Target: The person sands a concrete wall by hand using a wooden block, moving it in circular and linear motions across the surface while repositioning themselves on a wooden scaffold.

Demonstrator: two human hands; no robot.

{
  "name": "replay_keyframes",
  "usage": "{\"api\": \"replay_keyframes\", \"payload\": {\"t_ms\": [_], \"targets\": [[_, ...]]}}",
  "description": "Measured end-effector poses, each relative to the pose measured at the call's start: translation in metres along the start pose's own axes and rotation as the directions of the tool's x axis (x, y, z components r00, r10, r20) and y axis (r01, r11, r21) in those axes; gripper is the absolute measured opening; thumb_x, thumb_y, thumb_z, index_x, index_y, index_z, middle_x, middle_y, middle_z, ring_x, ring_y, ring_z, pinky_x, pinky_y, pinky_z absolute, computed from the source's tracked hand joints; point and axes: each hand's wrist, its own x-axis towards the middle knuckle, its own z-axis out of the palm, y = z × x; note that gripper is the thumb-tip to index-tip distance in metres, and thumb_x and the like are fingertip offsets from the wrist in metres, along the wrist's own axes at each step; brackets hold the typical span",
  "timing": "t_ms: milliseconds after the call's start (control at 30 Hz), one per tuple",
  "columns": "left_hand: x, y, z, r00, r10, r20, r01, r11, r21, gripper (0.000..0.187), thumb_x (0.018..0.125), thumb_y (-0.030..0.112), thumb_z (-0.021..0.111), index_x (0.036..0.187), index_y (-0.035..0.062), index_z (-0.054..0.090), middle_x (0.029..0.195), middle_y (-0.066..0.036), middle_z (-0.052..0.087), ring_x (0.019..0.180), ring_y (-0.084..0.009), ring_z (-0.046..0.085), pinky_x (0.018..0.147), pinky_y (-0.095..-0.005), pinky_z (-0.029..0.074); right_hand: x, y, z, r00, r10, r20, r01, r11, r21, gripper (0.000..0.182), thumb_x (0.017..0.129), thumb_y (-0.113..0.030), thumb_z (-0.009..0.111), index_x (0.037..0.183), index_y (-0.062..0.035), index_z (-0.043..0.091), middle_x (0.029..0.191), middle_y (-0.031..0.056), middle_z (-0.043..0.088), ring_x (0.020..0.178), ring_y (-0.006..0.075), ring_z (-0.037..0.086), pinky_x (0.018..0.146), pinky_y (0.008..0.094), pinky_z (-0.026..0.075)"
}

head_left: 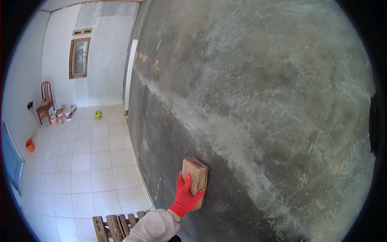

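Observation:
My left hand (186, 199), in a red glove under a pale sleeve, is closed around a sanding block (194, 171). The block is worn light wood with a thin reddish-brown sheet showing along its edge. Its far side lies against the grey plastered wall (258, 101), low and near the middle of the view. Some of the fingers are hidden behind the block. A pale, rough band runs diagonally across the wall above and to the right of it. My right hand is out of sight.
A slatted wooden bench (115, 228) stands by my arm at the bottom. On the white tiled floor (80, 173) are an orange bucket (30, 145), a yellow ball (98, 115) and several paint cans (59, 115). A chair (45, 103) and a broom (30, 107) are in the far corner.

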Motion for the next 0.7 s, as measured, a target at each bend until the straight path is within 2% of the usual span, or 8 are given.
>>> {"api": "replay_keyframes", "payload": {"t_ms": [167, 233, 300, 367, 433, 567, 667, 700], "targets": [[0.132, 0.072, -0.006, 0.957, 0.287, -0.051, -0.288, 0.957, -0.021, 0.095, 0.068, 0.023, 0.084, 0.147, 0.016, 0.033, 0.146, -0.03, 0.029, 0.127, -0.0493, 0.039, 0.101, -0.0531, 0.038, 0.002, 0.002, -0.001, 1.0, -0.009, -0.01, 0.009, 1.0, 0.017, 0.023, 0.096, -0.022, 0.057, 0.107, -0.0031, 0.063, 0.098, 0.0168, 0.063, 0.084, 0.0313, 0.06, 0.072, 0.0438, 0.048], [0.176, 0.112, -0.013, 0.952, 0.307, -0.012, -0.307, 0.952, 0.009, 0.095, 0.069, 0.02, 0.083, 0.148, 0.0136, 0.031, 0.147, -0.029, 0.027, 0.13, -0.0474, 0.035, 0.105, -0.0513, 0.035, 0.003, 0.001, 0.0, 1.0, -0.003, -0.01, 0.003, 1.0, -0.003, 0.023, 0.095, -0.022, 0.058, 0.107, -0.0039, 0.064, 0.098, 0.0154, 0.064, 0.084, 0.0307, 0.06, 0.072, 0.0434, 0.048], [0.183, 0.121, -0.014, 0.947, 0.32, 0.033, -0.321, 0.946, 0.04, 0.096, 0.07, 0.016, 0.083, 0.149, 0.0112, 0.028, 0.149, -0.027, 0.024, 0.134, -0.0455, 0.032, 0.108, -0.0494, 0.033, 0.003, 0.0, 0.0, 1.0, 0.012, -0.005, -0.012, 1.0, -0.002, 0.023, 0.095, -0.022, 0.058, 0.107, -0.0042, 0.065, 0.099, 0.0148, 0.064, 0.085, 0.0307, 0.06, 0.073, 0.0432, 0.048], [0.173, 0.109, -0.011, 0.937, 0.348, 0.007, -0.348, 0.937, 0.008, 0.096, 0.068, 0.022, 0.085, 0.148, 0.0151, 0.032, 0.147, -0.031, 0.028, 0.128, -0.0496, 0.037, 0.104, -0.0516, 0.036, 0.001, 0.001, -0.001, 0.999, 0.031, 0.01, -0.031, 0.999, -0.008, 0.023, 0.094, -0.023, 0.059, 0.107, -0.0046, 0.065, 0.1, 0.0143, 0.064, 0.085, 0.0306, 0.06, 0.073, 0.0431, 0.049], [0.134, 0.079, -0.006, 0.924, 0.382, -0.018, -0.382, 0.923, -0.053, 0.096, 0.069, 0.021, 0.084, 0.148, 0.0126, 0.03, 0.148, -0.03, 0.027, 0.13, -0.0491, 0.035, 0.107, -0.0499, 0.034, -0.002, 0.003, 0.0, 0.999, 0.037, -0.018, -0.037, 0.999, 0.032, 0.024, 0.094, -0.024, 0.06, 0.107, -0.005, 0.066, 0.101, 0.0139, 0.064, 0.086, 0.0304, 0.06, 0.074, 0.043, 0.049], [0.014, 0.017, 0.003, 0.995, -0.072, 0.065, 0.075, 0.996, -0.048, 0.097, 0.073, 0.019, 0.082, 0.151, 0.0112, 0.025, 0.152, -0.027, 0.019, 0.137, -0.0445, 0.028, 0.11, -0.0478, 0.03, -0.006, 0.009, -0.002, 0.999, 0.035, 0.019, -0.037, 0.996, 0.08, 0.023, 0.089, -0.02, 0.062, 0.106, -0.006, 0.065, 0.102, 0.0124, 0.064, 0.088, 0.0291, 0.06, 0.075, 0.042, 0.048], [0.022, 0.025, -0.001, 0.994, -0.091, 0.057, 0.092, 0.996, -0.002, 0.099, 0.073, 0.018, 0.082, 0.152, 0.0113, 0.022, 0.153, -0.026, 0.017, 0.139, -0.0431, 0.025, 0.111, -0.0474, 0.03, -0.005, 0.01, -0.003, 0.999, 0.04, 0.028, -0.042, 0.996, 0.076, 0.023, 0.087, -0.019, 0.063, 0.107, -0.0072, 0.065, 0.103, 0.0116, 0.064, 0.089, 0.0287, 0.06, 0.075, 0.0414, 0.048], [0.036, 0.027, 0.004, 0.999, -0.016, 0.036, 0.018, 0.999, -0.03, 0.098, 0.073, 0.018, 0.082, 0.151, 0.0109, 0.023, 0.152, -0.026, 0.018, 0.138, -0.0438, 0.026, 0.111, -0.0478, 0.03, -0.005, 0.01, -0.003, 0.999, 0.047, 0.025, -0.049, 0.996, 0.07, 0.023, 0.087, -0.019, 0.063, 0.107, -0.0072, 0.065, 0.103, 0.0116, 0.064, 0.089, 0.0287, 0.06, 0.075, 0.0414, 0.048]]}}
